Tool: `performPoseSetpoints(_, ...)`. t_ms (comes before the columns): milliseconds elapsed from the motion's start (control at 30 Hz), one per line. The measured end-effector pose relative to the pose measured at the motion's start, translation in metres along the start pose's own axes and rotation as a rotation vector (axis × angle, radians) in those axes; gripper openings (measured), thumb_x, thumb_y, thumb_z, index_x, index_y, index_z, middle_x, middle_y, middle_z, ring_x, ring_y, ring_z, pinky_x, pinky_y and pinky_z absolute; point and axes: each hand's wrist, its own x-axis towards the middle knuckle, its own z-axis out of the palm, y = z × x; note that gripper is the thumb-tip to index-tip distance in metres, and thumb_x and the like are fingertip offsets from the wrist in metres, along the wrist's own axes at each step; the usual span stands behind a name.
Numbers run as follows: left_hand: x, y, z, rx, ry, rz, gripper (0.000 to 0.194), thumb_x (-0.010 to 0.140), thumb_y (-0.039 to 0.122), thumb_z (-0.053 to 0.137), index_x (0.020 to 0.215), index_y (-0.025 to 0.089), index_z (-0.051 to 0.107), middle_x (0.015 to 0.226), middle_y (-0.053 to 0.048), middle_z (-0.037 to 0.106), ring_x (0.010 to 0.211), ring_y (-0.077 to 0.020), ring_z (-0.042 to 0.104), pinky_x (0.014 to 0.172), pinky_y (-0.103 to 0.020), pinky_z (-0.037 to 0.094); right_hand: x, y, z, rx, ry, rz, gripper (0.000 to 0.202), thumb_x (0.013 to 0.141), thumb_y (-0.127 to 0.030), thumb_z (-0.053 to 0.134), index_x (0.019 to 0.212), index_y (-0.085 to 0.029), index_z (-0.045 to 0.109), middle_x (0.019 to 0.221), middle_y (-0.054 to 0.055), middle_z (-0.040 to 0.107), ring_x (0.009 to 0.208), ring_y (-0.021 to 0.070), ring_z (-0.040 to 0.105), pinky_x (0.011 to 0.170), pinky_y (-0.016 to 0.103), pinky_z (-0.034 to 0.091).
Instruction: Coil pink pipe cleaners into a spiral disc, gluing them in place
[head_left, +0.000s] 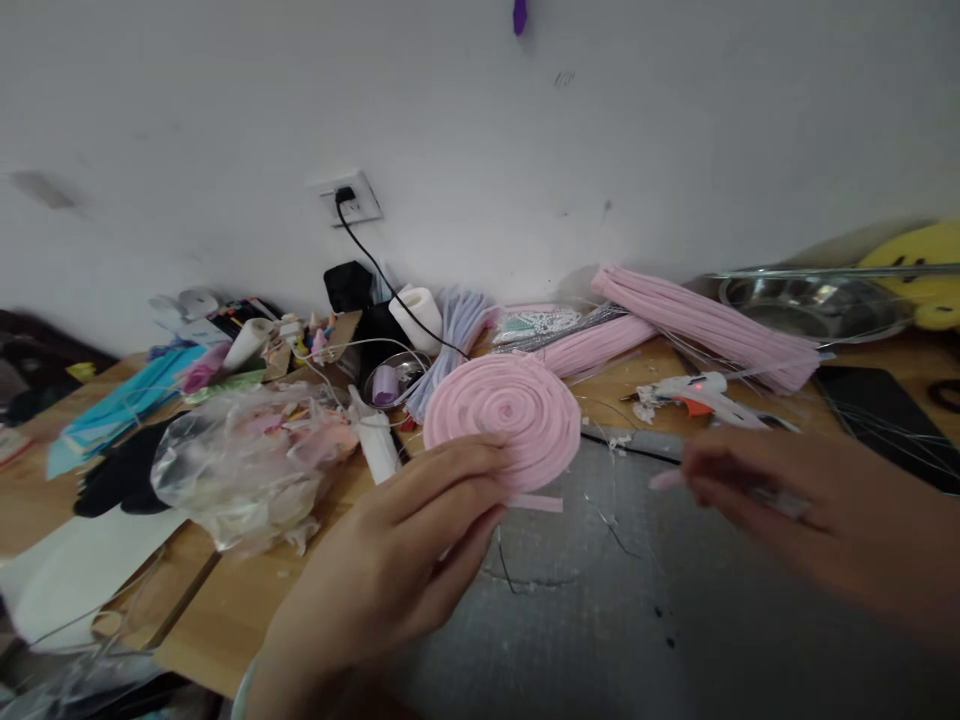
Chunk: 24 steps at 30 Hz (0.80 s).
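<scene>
Pale wall point(480, 150), one outlet point(358, 205) with one black plug point(345, 195), wooden table point(217, 625) below, one gray mat point(540, 640) on it. One pink coil point(504, 415), flat spiral, held up over the mat's back edge, center of view. Coil sits just beyond the left hand point(382, 550), its lower edge at the fingertips, most of the disc past them; right hand point(787, 500) well apart from it. Left fingers close together, slightly bent, pressed on the coil's near face; thumb tip hidden behind. Right hand blurred, fingers curled, tips closed on one small pink piece point(664, 481). One short pink strip point(540, 503) shows just below the coil. Farther back: two bundles of pink stems point(712, 325), one lavender bundle point(457, 330), one white roll point(416, 318). Right side: one glue gun point(694, 392) with a red light, one black phone-like slab point(881, 415), one metal bowl point(810, 305), one yellow smiley item point(919, 270). Left side: one clear plastic bag point(240, 465) with pinkish scraps, one blue packet point(124, 405), one black cloth item point(127, 470). Loose wires on mat, too fine to count.
</scene>
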Motion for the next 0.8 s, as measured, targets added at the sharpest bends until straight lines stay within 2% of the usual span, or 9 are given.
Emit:
performPoseSetpoints(133, 0.002, -0.003, -0.002, 0.024, 0.006, 0.021, 0.018, 0.088, 0.008, 0.057, 0.104, 0.016, 0.06, 0.115, -0.007, 0.063, 0.112, -0.0165, 0.059, 0.1, -0.03, 0.048, -0.051, 0.007, 0.031, -0.025, -0.292, 0.146, 0.022, 0.085, -0.02, 0.057, 0.064, -0.025, 0.055, 0.053, -0.003, 0.064, 0.041, 0.0163, 0.061, 0.033, 0.026, 0.042)
performPoseSetpoints(233, 0.006, -0.003, -0.005, 0.082, 0.009, 0.048, 0.015, 0.086, 0.009, 0.06, 0.098, 0.018, 0.061, 0.106, -0.005, 0.066, 0.11, -0.0208, 0.057, 0.099, -0.04, 0.045, -0.079, 0.008, 0.054, 0.028, -0.278, 0.13, 0.011, 0.082, -0.02, 0.06, 0.072, -0.025, 0.061, 0.069, 0.0, 0.071, 0.055, 0.0191, 0.068, 0.044, 0.028, 0.054)
performPoseSetpoints(300, 0.008, -0.003, -0.006, 0.112, -0.001, 0.048, 0.015, 0.086, 0.01, 0.061, 0.098, 0.018, 0.061, 0.106, -0.005, 0.066, 0.109, -0.0222, 0.057, 0.098, -0.043, 0.043, -0.085, 0.011, 0.055, 0.037, -0.211, 0.084, 0.006, 0.081, -0.025, 0.063, 0.076, -0.025, 0.063, 0.083, 0.002, 0.074, 0.07, 0.0208, 0.072, 0.054, 0.028, 0.058)
performPoseSetpoints(367, 0.008, -0.004, -0.006, 0.128, -0.02, 0.047, 0.014, 0.086, 0.012, 0.06, 0.099, 0.018, 0.061, 0.108, -0.006, 0.065, 0.109, -0.0227, 0.057, 0.097, -0.043, 0.042, -0.08, 0.019, 0.043, -0.025, -0.15, 0.125, 0.012, 0.084, -0.031, 0.062, 0.073, -0.025, 0.064, 0.079, 0.003, 0.073, 0.067, 0.0194, 0.071, 0.054, 0.026, 0.057)
performPoseSetpoints(400, 0.009, -0.005, -0.006, 0.134, -0.027, 0.049, 0.013, 0.087, 0.013, 0.059, 0.099, 0.018, 0.061, 0.109, -0.006, 0.065, 0.108, -0.0228, 0.057, 0.097, -0.042, 0.041, -0.075, 0.025, 0.033, -0.088, -0.118, 0.197, 0.019, 0.085, -0.033, 0.06, 0.069, -0.025, 0.063, 0.068, 0.002, 0.07, 0.057, 0.0176, 0.068, 0.047, 0.024, 0.053)
performPoseSetpoints(500, 0.009, -0.006, -0.005, 0.149, -0.034, 0.052, 0.01, 0.088, 0.016, 0.058, 0.097, 0.018, 0.06, 0.11, -0.006, 0.065, 0.107, -0.0224, 0.058, 0.098, -0.041, 0.039, -0.059, 0.05, 0.002, -0.338, -0.04, 0.556, 0.039, 0.09, -0.041, 0.052, 0.055, -0.024, 0.058, 0.047, 0.005, 0.061, 0.036, 0.0163, 0.057, 0.033, 0.024, 0.033)
performPoseSetpoints(567, 0.009, -0.007, -0.005, 0.152, -0.038, 0.049, 0.009, 0.088, 0.016, 0.057, 0.096, 0.019, 0.06, 0.11, -0.006, 0.065, 0.106, -0.0221, 0.058, 0.098, -0.04, 0.039, -0.05, 0.067, -0.011, -0.339, -0.097, 0.686, 0.047, 0.089, -0.051, 0.048, 0.057, -0.02, 0.061, 0.048, 0.008, 0.061, 0.039, 0.018, 0.059, 0.037, 0.025, 0.032)
performPoseSetpoints(667, 0.01, -0.006, -0.004, 0.15, -0.043, 0.048, 0.01, 0.088, 0.015, 0.057, 0.097, 0.019, 0.059, 0.11, -0.005, 0.065, 0.106, -0.0219, 0.058, 0.097, -0.04, 0.039, -0.038, 0.087, -0.01, -0.182, -0.083, 0.705, 0.056, 0.087, -0.06, 0.042, 0.065, -0.015, 0.065, 0.056, 0.01, 0.064, 0.049, 0.017, 0.06, 0.046, 0.026, 0.033)
performPoseSetpoints(800, 0.011, -0.004, -0.001, 0.141, -0.026, 0.025, 0.017, 0.087, 0.016, 0.058, 0.104, 0.017, 0.057, 0.111, -0.006, 0.064, 0.107, -0.021, 0.056, 0.094, -0.038, 0.04, -0.02, 0.106, 0.016, 0.015, -0.09, 0.686, 0.051, 0.084, -0.056, 0.05, 0.059, -0.014, 0.064, 0.056, 0.007, 0.064, 0.051, 0.0123, 0.056, 0.052, 0.025, 0.035)
